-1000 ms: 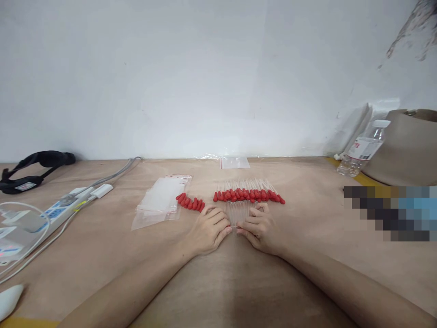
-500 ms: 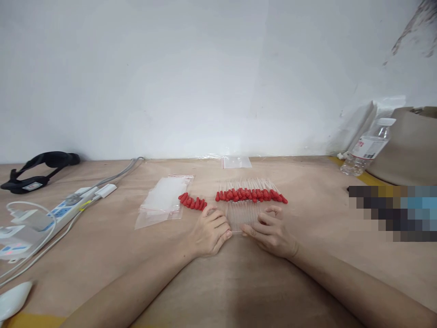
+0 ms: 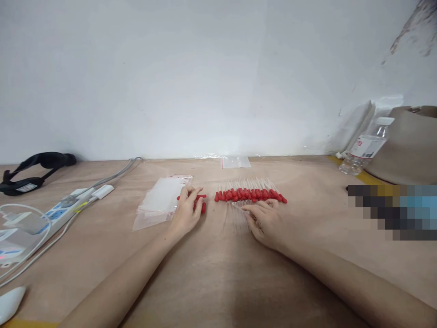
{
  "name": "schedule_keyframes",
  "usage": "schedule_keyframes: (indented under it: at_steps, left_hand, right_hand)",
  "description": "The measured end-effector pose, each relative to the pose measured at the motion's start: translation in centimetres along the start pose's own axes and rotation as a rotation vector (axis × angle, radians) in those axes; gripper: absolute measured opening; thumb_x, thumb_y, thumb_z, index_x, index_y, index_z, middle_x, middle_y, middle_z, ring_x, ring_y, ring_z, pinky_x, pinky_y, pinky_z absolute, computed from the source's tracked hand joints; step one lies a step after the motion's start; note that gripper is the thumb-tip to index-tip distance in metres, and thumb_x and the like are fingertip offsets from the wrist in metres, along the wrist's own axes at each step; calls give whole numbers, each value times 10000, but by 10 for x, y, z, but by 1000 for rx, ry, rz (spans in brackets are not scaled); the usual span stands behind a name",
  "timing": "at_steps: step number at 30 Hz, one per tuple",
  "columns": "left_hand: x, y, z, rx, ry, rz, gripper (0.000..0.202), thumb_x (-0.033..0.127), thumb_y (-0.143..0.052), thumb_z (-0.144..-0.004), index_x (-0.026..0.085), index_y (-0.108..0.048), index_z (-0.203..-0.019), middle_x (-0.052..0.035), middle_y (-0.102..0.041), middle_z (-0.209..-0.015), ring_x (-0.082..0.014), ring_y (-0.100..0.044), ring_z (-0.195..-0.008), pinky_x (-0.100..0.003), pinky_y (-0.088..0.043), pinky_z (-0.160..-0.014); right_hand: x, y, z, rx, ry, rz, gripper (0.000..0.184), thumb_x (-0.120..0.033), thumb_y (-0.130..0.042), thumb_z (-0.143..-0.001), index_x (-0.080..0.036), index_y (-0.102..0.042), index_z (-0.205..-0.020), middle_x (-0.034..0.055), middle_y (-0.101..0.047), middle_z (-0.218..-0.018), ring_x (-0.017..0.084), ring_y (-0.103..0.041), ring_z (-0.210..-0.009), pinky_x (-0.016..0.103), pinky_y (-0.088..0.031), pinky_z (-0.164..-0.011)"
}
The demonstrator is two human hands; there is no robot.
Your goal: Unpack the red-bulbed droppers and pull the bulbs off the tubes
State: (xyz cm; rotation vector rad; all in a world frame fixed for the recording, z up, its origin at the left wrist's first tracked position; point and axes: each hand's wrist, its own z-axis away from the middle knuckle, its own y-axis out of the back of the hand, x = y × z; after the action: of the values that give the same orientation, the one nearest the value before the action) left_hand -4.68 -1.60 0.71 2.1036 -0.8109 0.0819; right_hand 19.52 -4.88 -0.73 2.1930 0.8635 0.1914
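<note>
My left hand (image 3: 187, 212) is at the small group of red rubber bulbs (image 3: 204, 208), its fingers curled around some of them; the fingers partly hide the group. My right hand (image 3: 265, 221) lies to the right, with thumb and forefinger closing at the edge of some thin clear tubes (image 3: 239, 216), which look smeared. Just beyond that hand runs a long row of red bulbs (image 3: 242, 195). Slender pale stems (image 3: 251, 183) show behind the row. How the bulbs and tubes join is hard to make out.
Flat clear bags (image 3: 157, 198) lie to the left, another bag (image 3: 235, 162) by the wall. A power strip (image 3: 56, 214) with cables, a black strap (image 3: 37, 171) and a white object (image 3: 12, 303) sit far left. A water bottle (image 3: 367, 148) leans at right beside a beige container (image 3: 406, 141).
My left hand has left the clear tubes and moved left onto the small group of red bulbs, shifting them. My right hand has moved slightly up and left; the tubes look more fanned out.
</note>
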Motion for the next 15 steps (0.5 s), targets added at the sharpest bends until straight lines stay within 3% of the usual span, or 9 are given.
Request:
schedule_keyframes:
  at_steps: [3, 6, 9, 15]
  left_hand:
    - [-3, 1, -2, -20, -10, -33, 233, 187, -420, -844, 180, -473, -1071, -50, -492, -908, -155, -519, -821, -296, -438, -763]
    - [-5, -4, 0, -76, -144, -140, 122, 177, -416, -840, 178, -517, -909, -51, -535, -871, -172, -512, -826, -305, -418, -756]
    - [-8, -11, 2, -134, -247, -271, 138, 190, -409, -843, 178, -545, -830, -60, -562, -844, -192, -499, -818, -329, -391, -737]
    - [-8, -11, 4, -219, -264, -292, 189, 296, -435, -851, 189, -583, -803, -56, -588, -825, -200, -489, -833, -338, -357, -730]
  right_hand:
    - [-5, -9, -5, 26, -5, 0, 190, -153, -449, -798, -178, -623, -869, 14, -655, -697, 123, -506, -642, 322, -247, -719]
    - [-10, -18, -9, 34, 16, 48, 177, -141, -459, -780, -172, -626, -828, 24, -650, -671, 138, -498, -653, 331, -236, -702]
    - [-16, -27, -11, 18, 47, 113, 168, -132, -461, -762, -162, -623, -795, 32, -618, -613, 153, -476, -652, 347, -235, -711]
    - [-24, -36, -14, -64, 64, 163, 136, -172, -470, -771, -152, -605, -770, 50, -594, -657, 173, -445, -712, 364, -228, -722]
